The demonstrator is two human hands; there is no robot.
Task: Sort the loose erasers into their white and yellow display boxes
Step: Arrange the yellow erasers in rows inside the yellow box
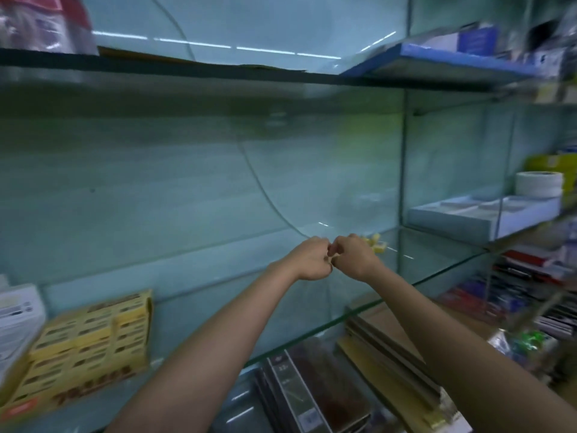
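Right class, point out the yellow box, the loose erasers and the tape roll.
yellow box (90, 348): head view, its top face.
loose erasers (376, 242): head view, pile's middle.
tape roll (538, 184): head view, its side.

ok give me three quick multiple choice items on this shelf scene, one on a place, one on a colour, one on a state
1. Where is the yellow box?
A. left end of the glass shelf
B. on the blue tray
C. under the shelf

2. What colour are the loose erasers behind the right hand?
A. red
B. yellow and white
C. black

3. How are the two hands?
A. flat on the glass
B. hanging apart
C. fingers curled, knuckles meeting

Answers:
1 A, it sits on the glass at lower left.
2 B, pale yellow with white shows past the knuckles.
3 C, the left hand and right hand are curled and meet over the shelf; what either holds is hidden.
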